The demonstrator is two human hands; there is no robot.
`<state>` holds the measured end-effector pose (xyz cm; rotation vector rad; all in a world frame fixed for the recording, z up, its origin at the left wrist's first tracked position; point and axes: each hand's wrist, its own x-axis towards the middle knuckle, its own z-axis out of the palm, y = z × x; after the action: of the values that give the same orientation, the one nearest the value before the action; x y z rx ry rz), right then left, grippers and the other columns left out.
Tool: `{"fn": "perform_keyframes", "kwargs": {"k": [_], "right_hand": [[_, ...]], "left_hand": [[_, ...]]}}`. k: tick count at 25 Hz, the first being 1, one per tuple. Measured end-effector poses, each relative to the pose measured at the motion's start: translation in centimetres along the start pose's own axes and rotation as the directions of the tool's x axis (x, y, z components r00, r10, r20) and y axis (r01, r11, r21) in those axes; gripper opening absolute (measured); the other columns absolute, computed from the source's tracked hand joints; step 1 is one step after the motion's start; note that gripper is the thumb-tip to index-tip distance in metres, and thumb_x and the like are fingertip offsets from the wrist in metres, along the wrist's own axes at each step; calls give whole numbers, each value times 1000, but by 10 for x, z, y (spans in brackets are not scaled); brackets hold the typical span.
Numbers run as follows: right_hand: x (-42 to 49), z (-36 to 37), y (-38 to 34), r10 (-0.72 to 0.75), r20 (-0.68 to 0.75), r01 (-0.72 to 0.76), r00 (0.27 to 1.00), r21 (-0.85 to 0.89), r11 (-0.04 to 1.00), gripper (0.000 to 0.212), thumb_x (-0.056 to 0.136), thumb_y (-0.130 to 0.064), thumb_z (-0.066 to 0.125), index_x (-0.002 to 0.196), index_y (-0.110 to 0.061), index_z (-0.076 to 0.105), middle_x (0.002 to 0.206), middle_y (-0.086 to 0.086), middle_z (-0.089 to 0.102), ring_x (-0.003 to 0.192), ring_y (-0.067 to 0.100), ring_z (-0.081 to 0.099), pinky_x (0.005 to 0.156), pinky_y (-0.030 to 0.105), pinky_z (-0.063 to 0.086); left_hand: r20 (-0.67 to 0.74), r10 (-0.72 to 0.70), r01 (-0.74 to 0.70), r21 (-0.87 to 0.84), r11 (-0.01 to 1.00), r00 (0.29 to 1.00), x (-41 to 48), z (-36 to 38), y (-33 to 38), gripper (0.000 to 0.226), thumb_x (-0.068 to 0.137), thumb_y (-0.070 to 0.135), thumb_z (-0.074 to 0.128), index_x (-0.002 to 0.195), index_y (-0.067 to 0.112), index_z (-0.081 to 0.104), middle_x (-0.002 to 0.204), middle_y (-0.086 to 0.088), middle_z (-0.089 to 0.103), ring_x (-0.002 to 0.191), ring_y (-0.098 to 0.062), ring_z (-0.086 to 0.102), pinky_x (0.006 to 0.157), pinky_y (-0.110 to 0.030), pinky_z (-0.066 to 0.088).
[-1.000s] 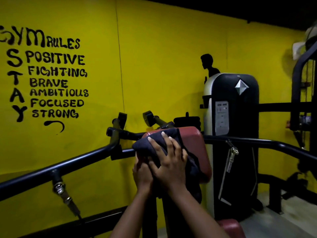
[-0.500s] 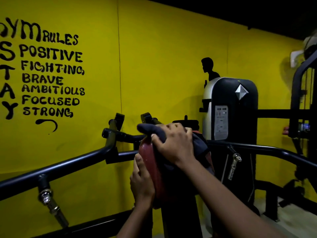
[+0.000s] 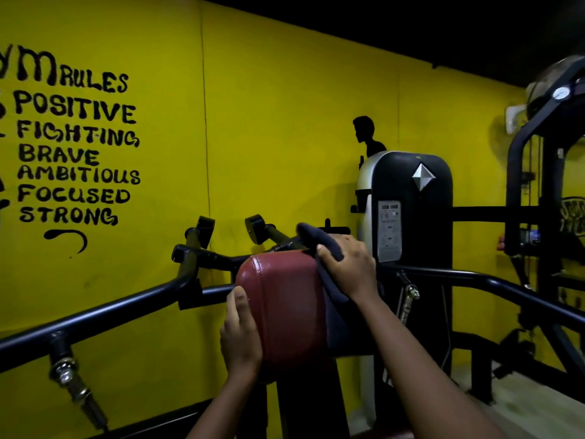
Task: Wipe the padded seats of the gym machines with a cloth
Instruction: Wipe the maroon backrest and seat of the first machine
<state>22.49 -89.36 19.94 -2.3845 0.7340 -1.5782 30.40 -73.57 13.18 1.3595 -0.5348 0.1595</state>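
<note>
A dark red padded rest [image 3: 285, 305] stands upright on a black post in front of me. My right hand [image 3: 349, 269] presses a dark blue cloth [image 3: 319, 240] over the pad's top right edge; the cloth hangs down the pad's right side. My left hand [image 3: 240, 337] grips the pad's lower left edge, thumb on its front face. Most of the pad's front is bare.
Black machine arms [image 3: 104, 312] run left and right of the pad, with two handles [image 3: 202, 229] behind it. A black and silver weight stack housing [image 3: 408, 201] stands to the right before the yellow wall [image 3: 269, 137]. Another black frame [image 3: 538, 172] fills the far right.
My right hand has swept the cloth from the pad's front and top over to its right side, baring the red front. The left hand has stayed on the left edge.
</note>
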Motion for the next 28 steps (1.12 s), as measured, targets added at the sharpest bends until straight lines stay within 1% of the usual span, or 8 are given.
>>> {"fn": "perform_keyframes", "kwargs": {"k": [4, 8, 12, 16, 19, 21, 25, 28], "right_hand": [[-37, -3, 19, 274, 48, -273, 961, 348, 897, 70, 80, -64, 38, 140, -27, 39, 141, 6, 43, 128, 28, 42, 95, 35, 37], [-92, 6, 19, 529, 18, -503, 848, 339, 795, 64, 92, -51, 46, 144, -16, 32, 141, 17, 42, 127, 34, 42, 95, 36, 36], [-123, 15, 16, 599, -35, -540, 800, 395, 743, 63, 92, -41, 52, 143, -10, 32, 138, 24, 42, 126, 38, 41, 99, 38, 34], [-99, 11, 30, 639, 58, -599, 767, 419, 682, 60, 93, -44, 49, 141, -11, 36, 137, 22, 46, 124, 38, 45, 96, 38, 36], [-129, 39, -4, 717, -201, -599, 667, 427, 677, 70, 87, -44, 58, 137, 0, 40, 129, 34, 47, 117, 47, 46, 97, 47, 35], [-151, 63, -37, 738, -249, -591, 627, 465, 659, 73, 84, -46, 54, 137, 2, 39, 122, 40, 47, 107, 55, 49, 92, 55, 41], [-186, 90, -95, 662, -266, -514, 701, 455, 727, 72, 88, -58, 38, 143, -12, 31, 132, 29, 42, 117, 44, 45, 98, 47, 39], [-213, 94, -112, 509, -259, -391, 821, 394, 832, 66, 92, -60, 30, 146, -22, 23, 136, 21, 33, 124, 33, 36, 104, 34, 29]], "left_hand": [[-18, -16, 17, 43, 999, 1000, -2, 0, 3, 77, 84, 64, 19, 144, 19, 35, 137, -16, 52, 125, -34, 48, 98, -41, 38], [-32, -29, 31, 83, 996, 999, -7, 1, 10, 81, 79, 65, 14, 145, 22, 34, 136, -16, 52, 124, -35, 48, 98, -40, 37], [-20, -47, 49, 85, 995, 999, -8, 0, 8, 62, 95, 57, 22, 145, 22, 33, 140, -14, 49, 127, -34, 46, 101, -39, 35], [-38, -12, 14, 73, 997, 999, -8, 0, 9, 80, 79, 63, 15, 144, 21, 36, 137, -14, 52, 125, -33, 48, 97, -38, 37], [-24, -5, 7, 78, 997, 1000, -6, -1, 8, 82, 78, 64, 14, 144, 20, 35, 137, -14, 53, 125, -32, 48, 98, -38, 38], [5, -22, 21, 82, 996, 1000, -6, -1, 8, 83, 77, 65, 16, 144, 20, 35, 139, -13, 51, 127, -31, 46, 100, -38, 37], [272, -133, 188, -187, 964, 953, -1, -16, 8, 85, 76, 81, 33, 138, 23, 47, 136, -7, 55, 124, -22, 52, 107, -42, 40], [297, -145, 203, -175, 963, 944, -2, -37, 18, 59, 94, 60, 24, 127, 20, 52, 106, 2, 65, 92, -9, 63, 75, -24, 55]]}}
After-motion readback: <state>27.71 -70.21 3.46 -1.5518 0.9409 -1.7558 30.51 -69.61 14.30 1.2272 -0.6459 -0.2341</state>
